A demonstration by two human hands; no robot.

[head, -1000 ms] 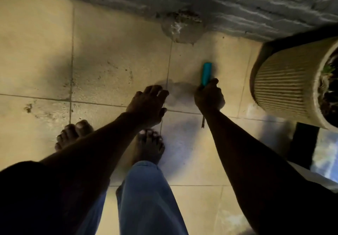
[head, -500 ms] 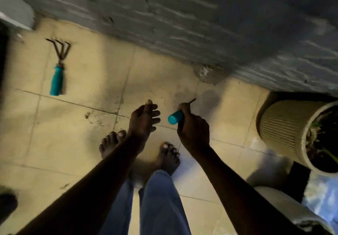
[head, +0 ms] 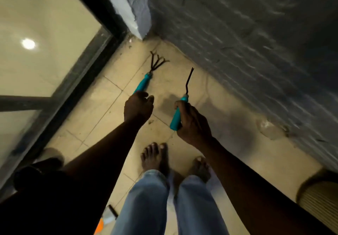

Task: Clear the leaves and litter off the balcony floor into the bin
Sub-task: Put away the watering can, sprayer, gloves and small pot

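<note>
Litter [head: 150,122], a few dark crumbs, is seen on the tiled floor [head: 102,117] near the middle, just at 5 o'clock from the left hand [head: 138,107]. More specks are seen at 11 o'clock, in the corner by the glass door [head: 54,61]. The left hand is loosely curled and nothing is held in it. The handle end of a small rake [head: 144,83], laid on the floor with prongs toward 12 o'clock, is hidden by it. A teal-handled weeding tool [head: 175,120] is gripped by the right hand [head: 192,123], its metal rod pointed to 12 o'clock. A grey brick wall [head: 237,42] is seen at 2 o'clock, a ribbed pot [head: 318,201] at 4 o'clock.
</note>
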